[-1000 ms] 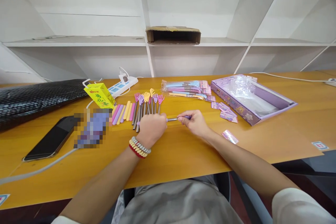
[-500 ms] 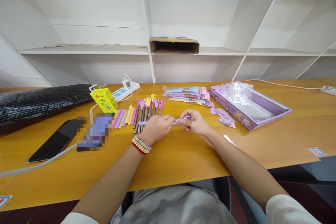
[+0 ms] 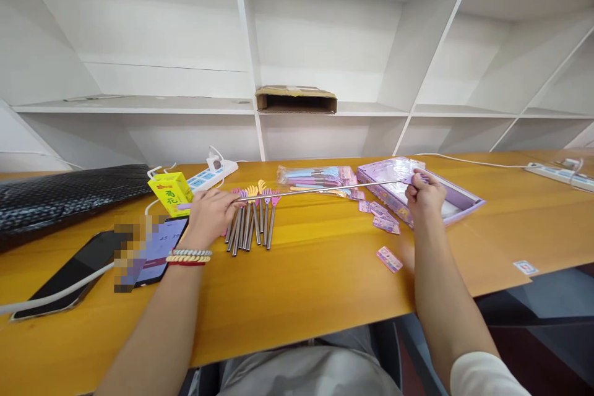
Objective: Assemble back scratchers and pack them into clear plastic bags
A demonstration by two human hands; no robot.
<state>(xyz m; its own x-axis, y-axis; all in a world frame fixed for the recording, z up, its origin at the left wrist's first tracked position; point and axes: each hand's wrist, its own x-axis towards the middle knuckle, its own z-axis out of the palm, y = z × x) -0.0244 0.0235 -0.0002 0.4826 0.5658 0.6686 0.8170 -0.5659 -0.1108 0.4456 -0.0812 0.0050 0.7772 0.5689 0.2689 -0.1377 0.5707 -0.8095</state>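
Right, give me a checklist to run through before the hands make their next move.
1. Left hand grip on the handle: ok, fingers closed around it.
2. Right hand grip on the tip: ok, pinched in the fingers.
3. Rod straight: ok, it spans the hands with no plain bend.
4. Handle joint sound: cannot tell, the left hand hides it.
5. Rod clear of the claws: cannot tell, they overlap in this view.
6. Right hand clear of the box: cannot tell, same reason.

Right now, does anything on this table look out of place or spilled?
Nothing looks spilled. One small card lies apart from the other loose cards beside the purple box, so it seems slightly astray.
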